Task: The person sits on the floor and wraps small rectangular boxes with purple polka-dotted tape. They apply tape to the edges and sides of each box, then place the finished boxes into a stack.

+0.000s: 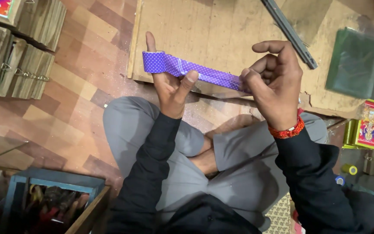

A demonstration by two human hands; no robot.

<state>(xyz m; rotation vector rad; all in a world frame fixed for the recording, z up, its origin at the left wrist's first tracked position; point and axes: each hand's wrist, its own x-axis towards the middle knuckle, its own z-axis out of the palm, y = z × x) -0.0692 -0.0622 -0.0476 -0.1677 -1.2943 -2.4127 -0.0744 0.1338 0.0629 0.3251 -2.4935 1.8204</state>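
Observation:
A strip of purple tape with white dots [187,69] stretches between both hands above a wooden board [221,30]. My left hand [169,86] has the tape's left end looped around the raised index finger, and the thumb presses on the strip. My right hand [273,82] pinches the strip's right end between thumb and bent fingers. A red bead bracelet sits on the right wrist. I sit cross-legged in grey trousers and dark sleeves.
Stacked wooden frames [18,47] stand at the upper left. A blue box of tools [53,199] sits at the lower left. A long metal bar [288,32], a green glass sheet [353,63], a framed colourful picture [371,125] and small tape rolls [347,171] lie to the right.

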